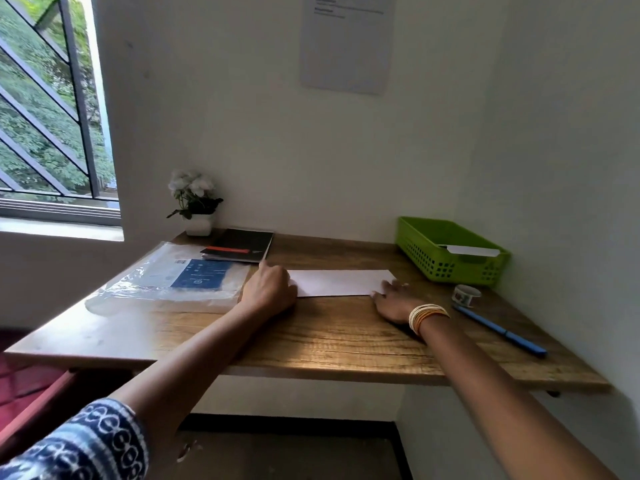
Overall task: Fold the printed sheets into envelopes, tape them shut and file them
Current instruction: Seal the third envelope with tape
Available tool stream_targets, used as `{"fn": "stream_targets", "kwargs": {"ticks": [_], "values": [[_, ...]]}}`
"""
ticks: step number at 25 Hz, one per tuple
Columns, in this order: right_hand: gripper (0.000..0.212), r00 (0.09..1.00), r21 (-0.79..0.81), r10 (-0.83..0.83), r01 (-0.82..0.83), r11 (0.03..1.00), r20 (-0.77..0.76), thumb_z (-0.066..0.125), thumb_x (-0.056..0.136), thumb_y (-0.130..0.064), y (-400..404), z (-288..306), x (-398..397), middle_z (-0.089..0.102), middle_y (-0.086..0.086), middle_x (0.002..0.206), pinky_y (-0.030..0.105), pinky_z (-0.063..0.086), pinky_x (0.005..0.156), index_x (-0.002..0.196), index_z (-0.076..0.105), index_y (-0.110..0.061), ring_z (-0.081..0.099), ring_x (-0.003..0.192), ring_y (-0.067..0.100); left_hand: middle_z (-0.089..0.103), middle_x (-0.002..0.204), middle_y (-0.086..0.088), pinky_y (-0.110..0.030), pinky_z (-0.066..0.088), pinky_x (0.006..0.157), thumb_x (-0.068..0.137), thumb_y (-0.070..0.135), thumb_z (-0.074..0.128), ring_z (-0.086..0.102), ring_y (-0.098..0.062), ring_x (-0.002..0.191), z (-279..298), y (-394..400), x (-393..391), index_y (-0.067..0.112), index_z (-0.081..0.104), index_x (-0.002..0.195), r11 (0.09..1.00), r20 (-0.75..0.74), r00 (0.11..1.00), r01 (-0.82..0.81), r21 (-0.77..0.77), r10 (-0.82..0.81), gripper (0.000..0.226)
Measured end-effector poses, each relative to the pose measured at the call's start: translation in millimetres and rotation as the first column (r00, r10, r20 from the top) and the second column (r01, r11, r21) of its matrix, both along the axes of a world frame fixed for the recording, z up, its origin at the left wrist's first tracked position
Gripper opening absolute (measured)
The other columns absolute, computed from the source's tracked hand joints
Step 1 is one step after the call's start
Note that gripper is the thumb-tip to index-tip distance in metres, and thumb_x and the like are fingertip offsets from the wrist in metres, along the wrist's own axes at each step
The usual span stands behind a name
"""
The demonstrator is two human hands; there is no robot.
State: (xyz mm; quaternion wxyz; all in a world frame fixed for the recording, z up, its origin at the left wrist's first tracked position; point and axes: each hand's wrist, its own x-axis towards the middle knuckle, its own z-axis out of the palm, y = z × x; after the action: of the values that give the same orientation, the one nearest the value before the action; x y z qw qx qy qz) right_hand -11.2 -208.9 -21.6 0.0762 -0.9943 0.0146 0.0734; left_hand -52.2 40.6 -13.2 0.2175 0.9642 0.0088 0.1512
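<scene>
Head view: folded sheet (341,283), long axis left-right, is being pressed at each end by left hand (270,289), fingers curled, and right hand (393,301), fingers flat.

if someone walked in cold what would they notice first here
Two hands pin a white folded sheet of paper flat at the middle of the wooden desk, the left hand on its left end and the right hand on its right end. Behind it, in the corner by the wall, a bright green plastic basket stands out, already holding a white folded paper.
</scene>
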Motion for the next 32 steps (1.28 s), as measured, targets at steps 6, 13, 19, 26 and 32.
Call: {"fn": "stream_targets", "kwargs": {"ticks": [6,13,19,26,32], "values": [[0.061,0.989,0.081,-0.001,-0.012,0.997,0.148,0.028,0.097,-0.048,-5,-3,-21,0.021,0.009,0.158,0.041,0.019,0.118,0.148,0.028,-0.015,0.021,0.145,0.028,0.018,0.155,-0.017,-0.058,0.023,0.110,0.094,0.051,0.040,0.022,-0.037,0.141,4,-27,-13,0.017,0.058,0.124,0.916,-0.153,0.988,0.049,0.398,0.014,0.049],[0.028,0.790,0.043,-0.181,0.193,0.980,0.586,0.058,0.083,-0.024,-51,15,-34,0.067,0.014,0.111,0.035,0.049,0.082,0.108,0.065,-0.011,0.062,0.103,0.034,0.024,0.156,-0.004,-0.057,0.023,0.110,0.097,0.049,0.035,0.027,-0.028,0.141,15,-117,4,0.027,0.029,0.146,0.785,-0.385,0.815,0.551,0.283,-0.433,0.054],[0.027,0.780,0.005,-0.241,0.292,0.956,0.578,0.051,0.092,-0.024,-100,18,-25,0.064,0.018,0.114,0.034,0.047,0.081,0.112,0.061,-0.009,0.060,0.106,0.036,0.015,0.159,0.003,-0.052,0.020,0.116,0.097,0.053,0.029,0.016,-0.024,0.146,10,-122,16,0.031,0.017,0.150,0.714,-0.390,0.758,0.640,0.285,-0.523,0.059],[0.013,0.780,0.352,-0.185,-0.048,0.935,0.598,0.065,0.086,-0.024,-63,22,-15,0.073,0.008,0.101,0.035,0.052,0.085,0.089,0.075,-0.017,0.065,0.097,0.027,0.052,0.140,-0.003,-0.037,0.039,0.107,0.097,0.032,0.046,0.048,-0.020,0.128,22,-115,25,0.022,0.048,0.138,0.798,-0.277,0.779,0.600,0.063,-0.563,0.042],[0.012,0.895,0.641,0.015,-0.331,0.692,0.446,0.058,0.087,0.005,-16,40,7,0.066,0.013,0.089,0.022,0.045,0.076,0.093,0.069,0.002,0.058,0.085,0.016,0.064,0.120,-0.012,-0.039,0.050,0.093,0.090,0.003,0.053,0.060,-0.026,0.110,13,-103,55,0.009,0.060,0.123,0.761,0.203,0.851,0.524,-0.383,-0.484,0.034]]}}
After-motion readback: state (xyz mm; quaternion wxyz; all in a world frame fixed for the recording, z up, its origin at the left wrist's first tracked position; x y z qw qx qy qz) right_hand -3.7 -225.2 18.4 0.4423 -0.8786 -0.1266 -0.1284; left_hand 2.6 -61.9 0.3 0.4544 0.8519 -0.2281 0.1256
